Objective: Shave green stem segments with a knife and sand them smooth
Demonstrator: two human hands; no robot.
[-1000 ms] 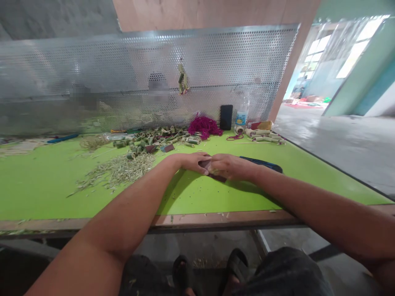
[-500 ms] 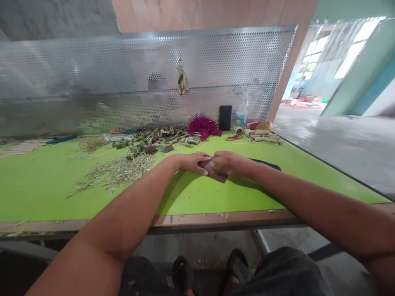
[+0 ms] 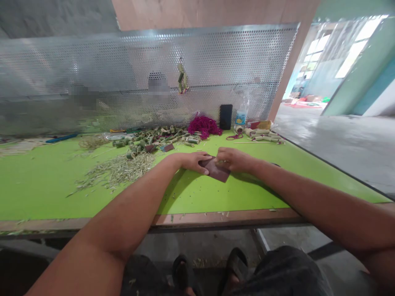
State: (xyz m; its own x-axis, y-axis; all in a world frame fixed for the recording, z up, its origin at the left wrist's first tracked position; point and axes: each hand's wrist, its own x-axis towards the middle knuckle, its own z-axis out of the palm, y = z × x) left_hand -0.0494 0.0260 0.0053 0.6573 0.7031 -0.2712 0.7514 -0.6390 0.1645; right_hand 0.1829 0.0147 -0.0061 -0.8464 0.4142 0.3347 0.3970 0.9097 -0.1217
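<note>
A brown sheet of sandpaper [image 3: 219, 174] lies on the green tabletop in front of me. My left hand [image 3: 195, 162] holds down its left side, thumb at the near edge and fingers along the far one. Over the sheet's right part, my right hand [image 3: 232, 159] is closed in a pinch, its fingertips against the rough face. A small pale piece, apparently bamboo, shows at those fingertips; most of it is hidden by the fingers.
Left of my hands lie bamboo shavings [image 3: 123, 170] and several cut bamboo tubes [image 3: 140, 146]. Behind are purple string [image 3: 204, 126], a black phone [image 3: 226, 116], a bottle [image 3: 240, 117] and bamboo pieces [image 3: 265, 135]. A bamboo figure [image 3: 182, 77] hangs on the perforated metal panel [image 3: 216, 61].
My right hand has shifted slightly right and up across the sandpaper, baring more of the sheet. My left hand stays in place.
</note>
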